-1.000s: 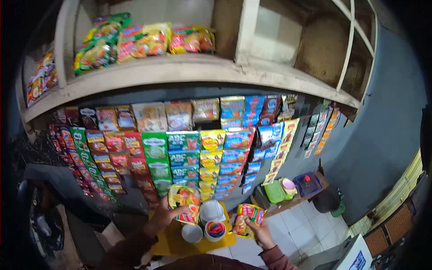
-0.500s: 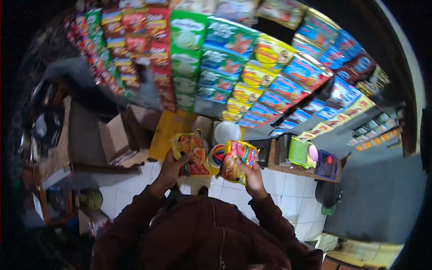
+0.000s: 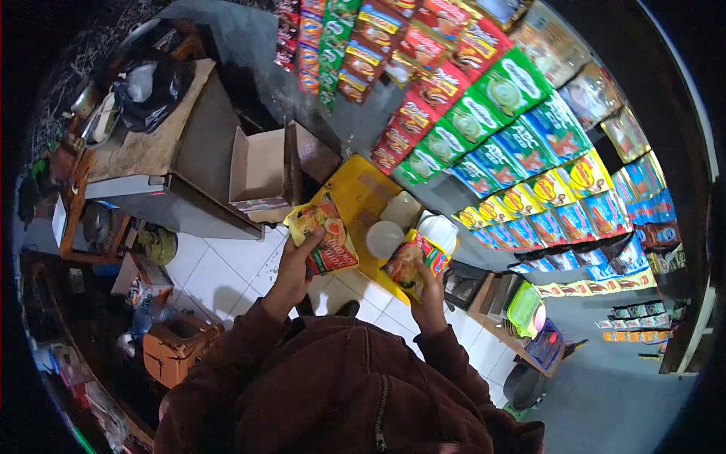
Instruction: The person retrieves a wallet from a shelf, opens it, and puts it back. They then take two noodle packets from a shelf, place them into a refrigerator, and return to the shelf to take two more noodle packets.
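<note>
My left hand (image 3: 293, 266) grips a yellow, red and green food packet (image 3: 327, 236), its thumb across the front. To the right, my right hand (image 3: 429, 296) pinches a second packet (image 3: 412, 261), yellow, red and blue-green, by its lower right side. The two packets are apart, both held over a yellow table (image 3: 361, 189). On that table, between and behind the packets, stand a round whitish container (image 3: 384, 239) and a white tub (image 3: 439, 230), the latter partly covered by the right packet.
Strips of hanging sachets (image 3: 522, 204) fill the upper right. An open cardboard box (image 3: 259, 168) lies beside a brown cabinet (image 3: 204, 159) at left. A wooden shelf (image 3: 503, 340) carries a green basket (image 3: 522, 309) at right. White floor tiles (image 3: 219, 280) show below.
The view has swung left and tilted, showing more of the cabinet and the floor at left. Both hands still hold their packets; the right packet now partly covers the white tub.
</note>
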`<control>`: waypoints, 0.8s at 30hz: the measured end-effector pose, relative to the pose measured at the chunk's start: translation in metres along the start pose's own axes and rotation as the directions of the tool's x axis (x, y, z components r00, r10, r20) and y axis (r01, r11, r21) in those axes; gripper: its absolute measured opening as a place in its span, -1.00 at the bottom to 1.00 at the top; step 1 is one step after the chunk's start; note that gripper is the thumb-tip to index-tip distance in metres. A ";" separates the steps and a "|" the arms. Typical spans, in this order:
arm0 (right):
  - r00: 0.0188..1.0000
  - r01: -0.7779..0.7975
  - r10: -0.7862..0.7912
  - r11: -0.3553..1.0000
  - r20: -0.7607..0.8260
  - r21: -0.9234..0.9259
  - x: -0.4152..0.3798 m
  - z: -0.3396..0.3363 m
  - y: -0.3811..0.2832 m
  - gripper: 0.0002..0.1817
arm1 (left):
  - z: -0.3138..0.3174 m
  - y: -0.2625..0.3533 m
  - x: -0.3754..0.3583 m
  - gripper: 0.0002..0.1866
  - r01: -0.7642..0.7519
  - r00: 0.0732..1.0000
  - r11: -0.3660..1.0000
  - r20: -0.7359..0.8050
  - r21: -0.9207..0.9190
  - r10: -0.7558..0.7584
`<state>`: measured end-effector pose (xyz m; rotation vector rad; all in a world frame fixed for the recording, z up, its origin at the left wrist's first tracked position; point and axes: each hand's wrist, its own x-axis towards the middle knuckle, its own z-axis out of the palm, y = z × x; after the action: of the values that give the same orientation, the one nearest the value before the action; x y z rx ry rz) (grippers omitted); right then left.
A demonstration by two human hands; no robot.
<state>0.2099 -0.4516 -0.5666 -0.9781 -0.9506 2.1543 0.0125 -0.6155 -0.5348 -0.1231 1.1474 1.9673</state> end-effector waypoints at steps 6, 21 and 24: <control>0.995 -0.086 0.087 0.996 -0.043 0.015 -0.010 0.048 0.016 -0.52 | -0.033 0.028 -0.006 -0.58 0.003 1.000 0.999 0.005 -0.040 -0.002; 0.983 -0.018 0.035 0.996 0.180 -0.091 0.010 0.049 -0.016 -0.50 | -0.013 0.038 0.007 -0.59 -0.267 0.964 0.955 -0.047 -0.132 0.263; 0.971 -0.043 0.066 0.994 0.229 -0.105 0.016 0.034 -0.033 -0.50 | 0.007 0.018 0.002 -0.58 -0.298 0.955 0.949 -0.033 -0.106 0.296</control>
<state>0.1800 -0.4330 -0.5305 -0.8176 -1.1637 2.3245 0.0006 -0.6131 -0.5201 -0.0237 1.1195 2.3007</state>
